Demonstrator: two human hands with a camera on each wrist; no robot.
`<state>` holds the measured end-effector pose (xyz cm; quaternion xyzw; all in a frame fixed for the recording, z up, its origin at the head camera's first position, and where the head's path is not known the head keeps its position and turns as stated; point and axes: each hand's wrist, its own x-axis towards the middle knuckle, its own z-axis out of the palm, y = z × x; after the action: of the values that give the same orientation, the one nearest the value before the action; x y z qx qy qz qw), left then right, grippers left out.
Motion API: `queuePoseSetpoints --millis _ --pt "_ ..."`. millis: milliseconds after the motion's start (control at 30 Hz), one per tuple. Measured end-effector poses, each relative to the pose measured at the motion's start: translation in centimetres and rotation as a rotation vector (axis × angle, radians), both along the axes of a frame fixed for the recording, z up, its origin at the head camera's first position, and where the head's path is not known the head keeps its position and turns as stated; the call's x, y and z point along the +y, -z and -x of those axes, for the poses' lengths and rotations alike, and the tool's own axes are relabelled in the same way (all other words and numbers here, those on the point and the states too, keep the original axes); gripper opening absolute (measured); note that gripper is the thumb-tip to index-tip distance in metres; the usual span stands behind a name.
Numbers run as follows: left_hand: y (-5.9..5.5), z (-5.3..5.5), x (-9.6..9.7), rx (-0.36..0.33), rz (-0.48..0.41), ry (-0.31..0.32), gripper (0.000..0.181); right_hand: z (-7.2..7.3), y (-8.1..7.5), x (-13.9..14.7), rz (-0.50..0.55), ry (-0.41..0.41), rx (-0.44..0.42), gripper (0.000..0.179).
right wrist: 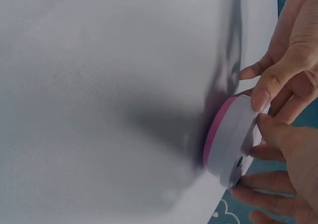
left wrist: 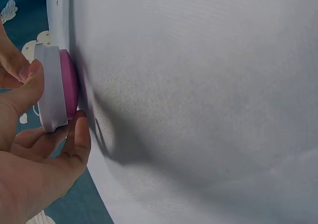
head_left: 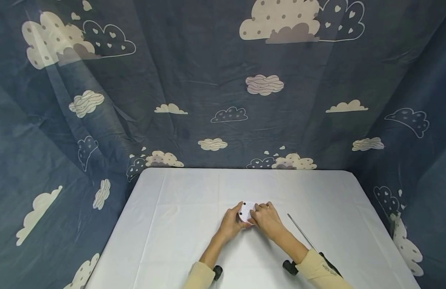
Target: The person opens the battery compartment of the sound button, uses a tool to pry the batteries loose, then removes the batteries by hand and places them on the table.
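Note:
A round white device (head_left: pixel 246 210) with a pink face is held on edge over the table. Its white back, with small holes and dark round spots, shows in the head view. In the left wrist view its pink face (left wrist: pixel 69 82) is turned toward the tabletop. My left hand (head_left: pixel 230 225) grips the device by its rim, thumb and fingers on opposite sides. Curled over the white back, my right hand (head_left: pixel 269 220) holds its right part between thumb and fingers. Those fingers hide some of the back. Both thumbs lie close together in the right wrist view.
On the white-covered table (head_left: pixel 187 224), a long screwdriver (head_left: pixel 303 233) lies to the right, its dark handle partly behind the right sleeve (head_left: pixel 322 269). A dark blue cloud-patterned curtain (head_left: pixel 194 132) surrounds the back and sides. Black wrist cameras (head_left: pixel 289 267) sit at the cuffs.

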<state>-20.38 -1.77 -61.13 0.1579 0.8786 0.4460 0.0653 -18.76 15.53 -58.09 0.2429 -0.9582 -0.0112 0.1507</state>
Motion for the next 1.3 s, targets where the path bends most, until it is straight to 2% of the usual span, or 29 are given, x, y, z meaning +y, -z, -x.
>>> queuePoseSetpoints --millis 133,300,433,500,600,733,900,1033,1167,1300 --pt "0.0 0.1 0.1 0.017 0.007 -0.002 0.089 -0.7 0.1 -0.8 -0.143 0.019 0.018 0.035" --pt "0.1 0.3 0.3 0.054 0.020 -0.011 0.084 -2.0 0.9 -1.9 -0.354 0.027 0.110 0.046" --pt "0.3 0.4 0.3 0.054 0.000 -0.026 0.083 -2.2 1.6 -2.3 -0.413 0.048 0.184 0.048" --pt "0.4 0.4 0.3 0.047 -0.028 -0.033 0.084 -2.1 1.8 -2.3 -0.400 0.047 0.210 0.048" --pt "0.4 0.5 0.1 0.036 -0.050 -0.038 0.084 -1.9 1.9 -2.0 -0.312 0.035 0.231 0.045" --pt "0.4 0.3 0.0 -0.006 -0.059 -0.028 0.085 -2.0 2.2 -1.6 -0.137 0.012 0.215 0.038" --pt "0.7 0.1 -0.3 -0.011 -0.079 -0.008 0.087 -2.1 2.4 -1.2 0.092 0.017 0.136 0.025" --pt "0.6 0.2 -0.4 0.009 -0.075 -0.006 0.086 -1.8 2.3 -0.5 0.321 0.015 0.084 0.024" --pt "0.6 0.1 -0.4 -0.006 -0.073 -0.014 0.084 -1.4 2.5 0.5 0.535 0.040 -0.025 0.026" --pt "0.6 0.0 -0.4 0.003 -0.081 -0.006 0.083 -0.8 3.2 1.4 0.742 0.098 -0.186 0.027"
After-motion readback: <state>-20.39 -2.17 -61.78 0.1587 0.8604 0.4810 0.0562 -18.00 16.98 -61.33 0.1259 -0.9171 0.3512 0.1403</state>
